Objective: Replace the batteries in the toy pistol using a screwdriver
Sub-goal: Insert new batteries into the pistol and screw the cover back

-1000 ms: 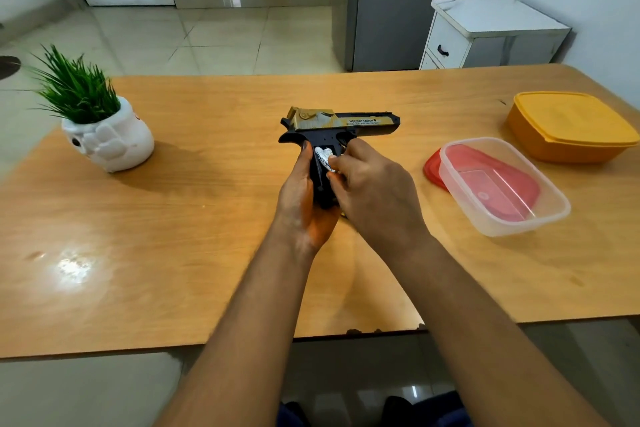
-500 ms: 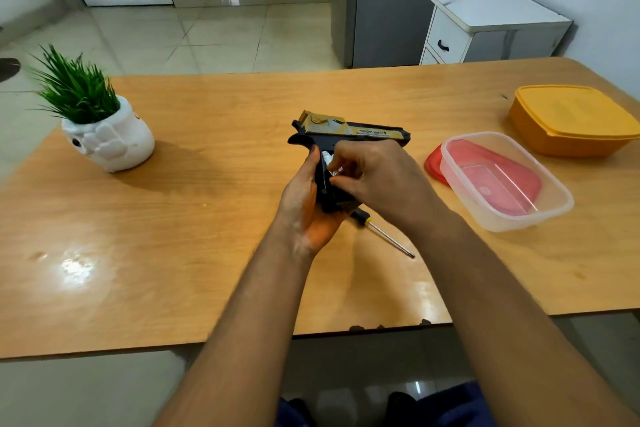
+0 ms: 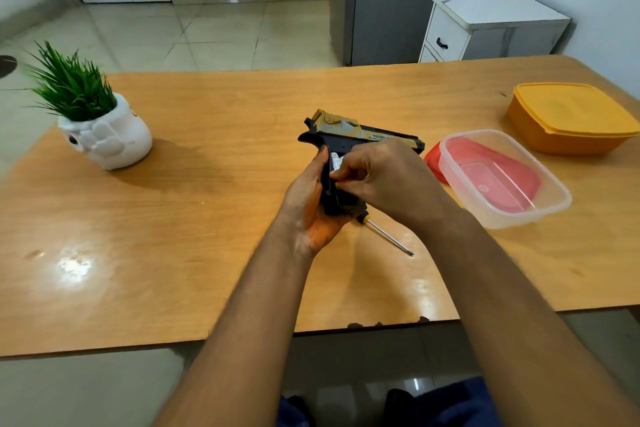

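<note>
A black toy pistol with a gold slide is held above the middle of the wooden table, barrel pointing right. My left hand grips its handle from the left and below. My right hand covers the handle's right side, its fingertips pinching a white battery in the open handle compartment. A screwdriver with a yellow-and-black handle lies on the table just under my hands, its metal shaft pointing down-right.
A clear plastic box sits over a red lid right of my hands. An orange lidded container stands further right. A white pot with a green plant is at the left. The table's near edge is chipped.
The pistol has tilted slightly and shifted right. My right hand has curled its fingers onto the battery in the handle. The screwdriver under my hands has come into view.
</note>
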